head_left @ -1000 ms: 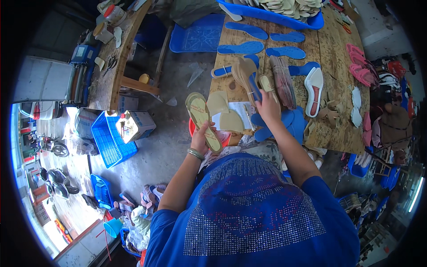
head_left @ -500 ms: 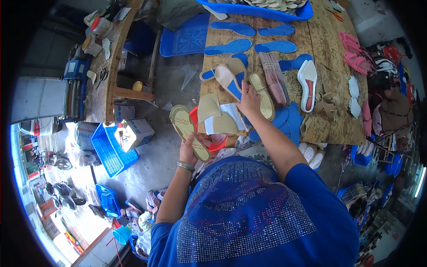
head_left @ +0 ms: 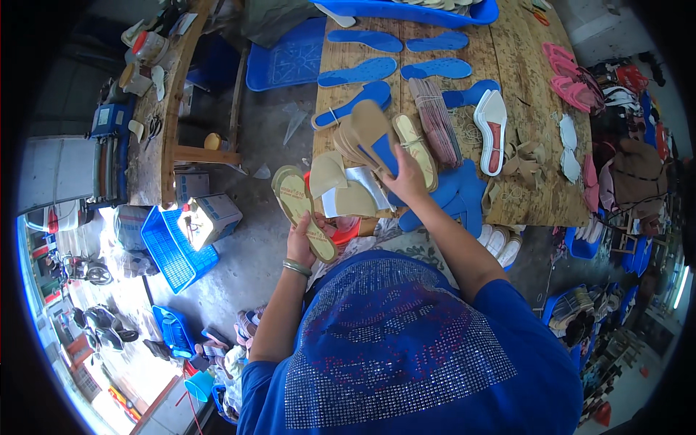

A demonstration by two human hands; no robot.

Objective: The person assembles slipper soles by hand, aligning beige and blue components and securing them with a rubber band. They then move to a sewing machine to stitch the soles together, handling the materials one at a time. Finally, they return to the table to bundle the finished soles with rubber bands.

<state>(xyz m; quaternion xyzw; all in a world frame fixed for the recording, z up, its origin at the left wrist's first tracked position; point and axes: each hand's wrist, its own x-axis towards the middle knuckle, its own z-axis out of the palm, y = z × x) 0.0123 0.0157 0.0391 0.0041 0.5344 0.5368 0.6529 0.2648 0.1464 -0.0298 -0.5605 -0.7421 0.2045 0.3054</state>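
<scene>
From the wearer's blue shirt (head_left: 402, 341), the left hand (head_left: 301, 238) grips printed tan insoles (head_left: 295, 201) at eleven o'clock, and at twelve the right hand (head_left: 407, 178) clasps the near end of a fanned tan-and-blue insole stack (head_left: 373, 125), with white soles (head_left: 491, 119) at its three o'clock on a wooden table (head_left: 533, 80).

The left hand (head_left: 301, 238) is curled in a grip at the left, its forearm (head_left: 279, 315) rising from the near edge. The right hand (head_left: 408, 180) grips farther out, the right forearm (head_left: 457, 243) slanting toward the far left from a bent elbow (head_left: 487, 279).
</scene>
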